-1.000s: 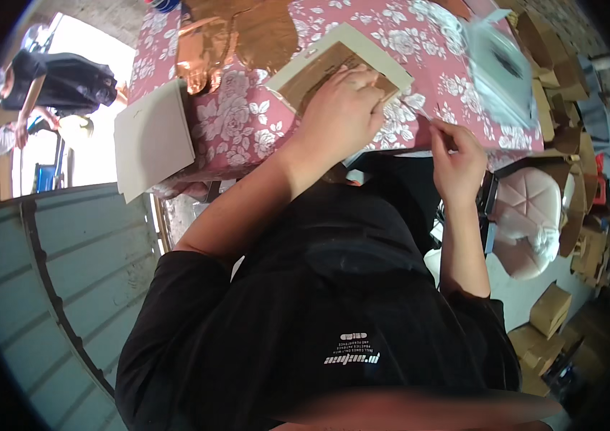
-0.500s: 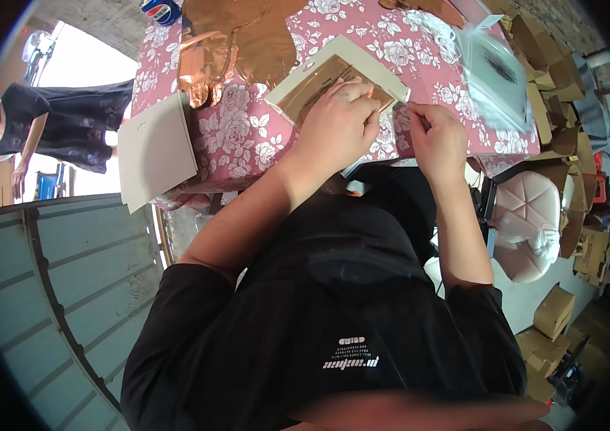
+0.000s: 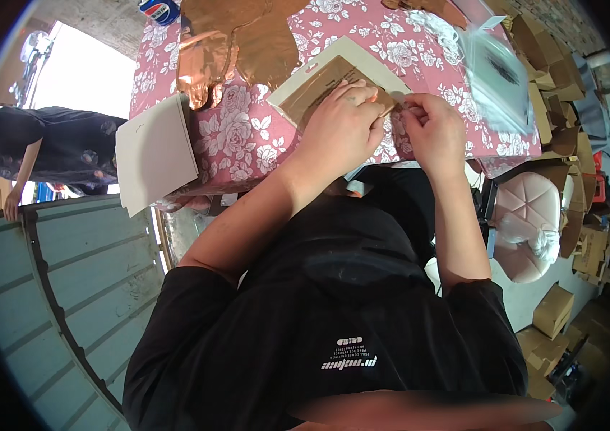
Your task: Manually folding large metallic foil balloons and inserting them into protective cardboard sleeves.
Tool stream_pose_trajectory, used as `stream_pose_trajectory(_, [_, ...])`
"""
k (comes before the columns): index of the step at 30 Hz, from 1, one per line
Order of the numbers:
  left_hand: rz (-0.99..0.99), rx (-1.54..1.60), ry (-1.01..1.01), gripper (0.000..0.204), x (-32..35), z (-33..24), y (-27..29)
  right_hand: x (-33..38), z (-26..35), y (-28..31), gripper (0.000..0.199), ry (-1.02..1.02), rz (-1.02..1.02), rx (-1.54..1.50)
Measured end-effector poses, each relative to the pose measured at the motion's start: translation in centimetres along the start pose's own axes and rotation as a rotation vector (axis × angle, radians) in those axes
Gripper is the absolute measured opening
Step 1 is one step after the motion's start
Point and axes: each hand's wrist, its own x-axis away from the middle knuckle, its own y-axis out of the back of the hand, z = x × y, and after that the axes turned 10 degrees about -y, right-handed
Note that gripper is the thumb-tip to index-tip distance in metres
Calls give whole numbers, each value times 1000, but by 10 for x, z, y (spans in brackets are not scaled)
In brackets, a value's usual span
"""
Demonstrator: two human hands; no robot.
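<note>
A flat packet [image 3: 319, 68], a cream card with brown-gold foil under clear film, lies on the pink floral tablecloth [image 3: 247, 136]. My left hand [image 3: 341, 128] lies on the packet's near right end with fingers curled, pressing it down. My right hand [image 3: 431, 129] sits right beside it, thumb and fingers pinched on the packet's right edge. The two hands touch at the fingertips. What the right fingers pinch is too small to make out.
A crumpled copper foil balloon [image 3: 240, 36] lies behind the packet. A stack of white cards [image 3: 154, 151] overhangs the table's left edge. Clear bags [image 3: 495, 72] and cardboard boxes [image 3: 556, 309] are at the right, with a padded stool [image 3: 528, 223]. Another person in black [image 3: 46, 151] bends at far left.
My right hand has come in from the right, where it held a thin strip, and now pinches the packet's edge next to my left hand. The left hand stayed on the packet.
</note>
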Motion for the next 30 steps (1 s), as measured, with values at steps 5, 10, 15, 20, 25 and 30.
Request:
stream_pose_trajectory(5, [13,11,-3,17,-1,0,0,1,-8,2,17,-42,-36,53])
stream_pose_trajectory(10, [4,-3,-10,17,-1,1,-1,-10,0,-4,19,-87,-20,17])
stream_pose_trajectory(15, [28,0,-11,20,-1,0,0,-5,-3,5,22,-141,-111,40])
stream_pose_trajectory(20, [57,10,-11,33,0,-9,2,15,-12,15,23,-319,-119,-182])
stream_pose_trajectory(25, [365,-80,13,44,-3,-23,13,51,0,27,16,-419,-41,-385])
stream_pose_trajectory(30, [298,-177,-165,50,-37,1,8,108,-16,13,20,-569,134,-750])
